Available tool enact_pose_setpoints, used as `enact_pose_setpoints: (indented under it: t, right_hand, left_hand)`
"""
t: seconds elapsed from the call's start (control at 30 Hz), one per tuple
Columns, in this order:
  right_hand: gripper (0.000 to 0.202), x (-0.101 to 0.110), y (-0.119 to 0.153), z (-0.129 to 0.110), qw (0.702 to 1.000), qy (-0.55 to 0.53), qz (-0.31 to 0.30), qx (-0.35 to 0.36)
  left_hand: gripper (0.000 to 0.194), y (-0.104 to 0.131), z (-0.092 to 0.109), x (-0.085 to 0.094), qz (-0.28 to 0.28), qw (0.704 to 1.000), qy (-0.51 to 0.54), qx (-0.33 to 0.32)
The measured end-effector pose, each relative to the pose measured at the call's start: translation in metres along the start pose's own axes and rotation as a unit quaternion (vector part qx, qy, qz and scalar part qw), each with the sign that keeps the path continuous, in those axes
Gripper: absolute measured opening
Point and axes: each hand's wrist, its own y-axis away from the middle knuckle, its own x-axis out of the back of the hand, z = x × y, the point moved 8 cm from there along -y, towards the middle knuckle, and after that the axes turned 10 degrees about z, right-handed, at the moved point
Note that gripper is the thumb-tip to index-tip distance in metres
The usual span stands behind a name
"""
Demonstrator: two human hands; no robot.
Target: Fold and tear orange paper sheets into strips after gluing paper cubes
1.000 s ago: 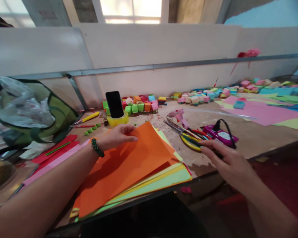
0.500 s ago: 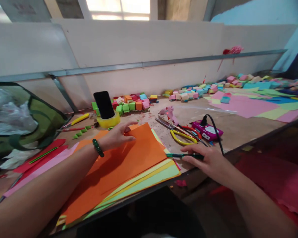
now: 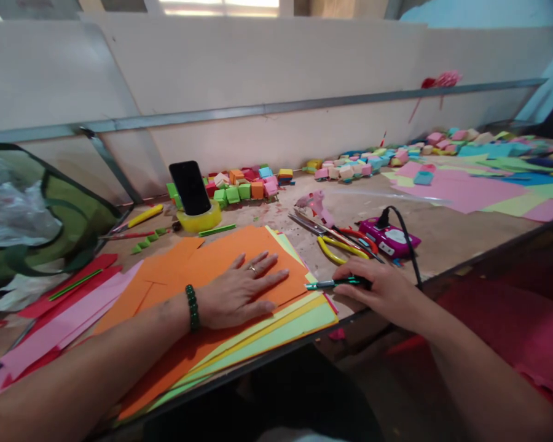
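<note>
My left hand [image 3: 242, 288] lies flat with fingers spread on an orange paper sheet [image 3: 239, 242]. Yellow and light green sheets [image 3: 299, 316] show beneath it along the table's front edge. In my right hand [image 3: 382, 294] is a dark green utility knife [image 3: 325, 285], its tip at the right edge of the orange sheet. Just beyond that hand lie yellow-handled scissors [image 3: 338, 248] and a pink glue gun [image 3: 320, 205]. A narrow green strip [image 3: 217, 231] rests behind the orange paper.
A phone [image 3: 190, 187] leans in a yellow tape roll [image 3: 203, 219]. Folded paper cubes [image 3: 239, 191] line the wall. A purple power socket [image 3: 389, 238] with a black cable stands at right. Pink sheets [image 3: 461, 190] lie farther right, and a green bag [image 3: 74, 202] is at left.
My left hand has moved right and toward me, flattening onto the orange paper. My right hand keeps the knife, its grip now closer around it. The green strip has come into fuller view.
</note>
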Motion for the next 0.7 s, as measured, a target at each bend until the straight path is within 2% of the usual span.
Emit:
enact_pose_setpoints:
  t: [0.13,0.33,0.7]
  right_hand:
    - [0.018,-0.002,0.000,0.004,1.000,-0.017,-0.008,0.000]
    - [0.020,-0.001,0.002,0.012,0.999,-0.033,-0.008,-0.017]
    - [0.020,-0.001,0.001,0.006,0.999,-0.033,-0.008,-0.016]
  left_hand:
    - [0.064,0.000,-0.002,-0.005,-0.029,0.999,0.000,0.031]
    - [0.065,0.000,-0.005,-0.005,-0.031,0.999,-0.001,0.033]
    - [0.065,0.000,-0.005,-0.006,-0.024,0.999,0.003,0.033]
